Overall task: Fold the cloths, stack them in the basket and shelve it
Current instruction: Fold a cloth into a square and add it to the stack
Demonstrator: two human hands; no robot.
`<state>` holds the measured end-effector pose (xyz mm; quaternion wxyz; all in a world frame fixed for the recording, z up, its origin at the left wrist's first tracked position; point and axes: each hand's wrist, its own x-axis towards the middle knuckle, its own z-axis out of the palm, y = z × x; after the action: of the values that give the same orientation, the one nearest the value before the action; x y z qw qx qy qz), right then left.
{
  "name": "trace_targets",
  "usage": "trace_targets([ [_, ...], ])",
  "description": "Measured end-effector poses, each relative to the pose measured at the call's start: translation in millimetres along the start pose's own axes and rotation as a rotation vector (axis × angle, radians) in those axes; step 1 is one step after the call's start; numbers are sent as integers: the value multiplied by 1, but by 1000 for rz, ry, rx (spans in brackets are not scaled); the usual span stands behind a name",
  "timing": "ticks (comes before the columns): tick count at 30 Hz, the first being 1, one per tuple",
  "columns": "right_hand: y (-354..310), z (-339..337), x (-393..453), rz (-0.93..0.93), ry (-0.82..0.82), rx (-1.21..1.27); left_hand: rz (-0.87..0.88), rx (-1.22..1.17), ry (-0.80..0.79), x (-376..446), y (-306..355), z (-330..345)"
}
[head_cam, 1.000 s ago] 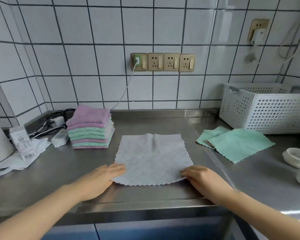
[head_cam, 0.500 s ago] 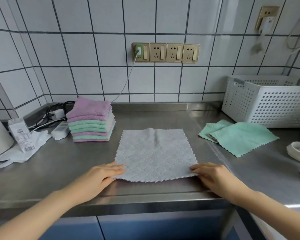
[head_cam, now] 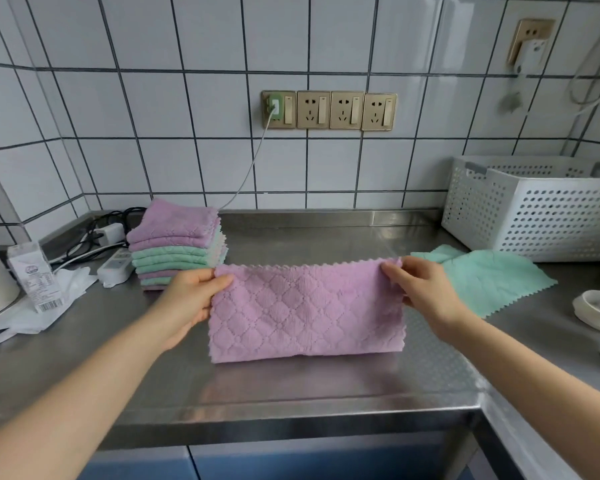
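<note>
A quilted purple cloth [head_cam: 305,311] lies folded in half on the steel counter [head_cam: 291,386], its zigzag edges at the far side. My left hand [head_cam: 191,299] pinches its far left corner and my right hand [head_cam: 423,292] pinches its far right corner, both lifted slightly. A stack of folded purple and green cloths [head_cam: 177,244] stands behind my left hand. Two green cloths [head_cam: 492,278] lie flat to the right. The white perforated basket [head_cam: 534,209] stands at the back right; its inside is hidden.
Back left hold a power strip [head_cam: 116,268] with black cables, a small carton [head_cam: 35,275] and a crumpled white plastic bag [head_cam: 32,313]. White dishes [head_cam: 596,311] sit at the right edge. A charger cable [head_cam: 246,171] hangs from the wall sockets.
The cloth lay flat and looked grey with my hands at its near corners. Both hands have carried the near edge over to the far edge, folding it in half; its purple face shows.
</note>
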<state>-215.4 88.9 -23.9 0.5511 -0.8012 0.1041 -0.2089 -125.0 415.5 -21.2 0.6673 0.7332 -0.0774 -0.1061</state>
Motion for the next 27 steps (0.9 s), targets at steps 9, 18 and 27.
trace_targets([
  [9, 68, 37, 24, 277, 26, -361, 27, 399, 271, 30, -66, 17],
  [18, 59, 48, 45, 175, 49, -516, 96, 685, 329, 47, -60, 23],
  [27, 71, 53, 57, 261, 29, -628, 139, 964, 367, 51, -56, 33],
])
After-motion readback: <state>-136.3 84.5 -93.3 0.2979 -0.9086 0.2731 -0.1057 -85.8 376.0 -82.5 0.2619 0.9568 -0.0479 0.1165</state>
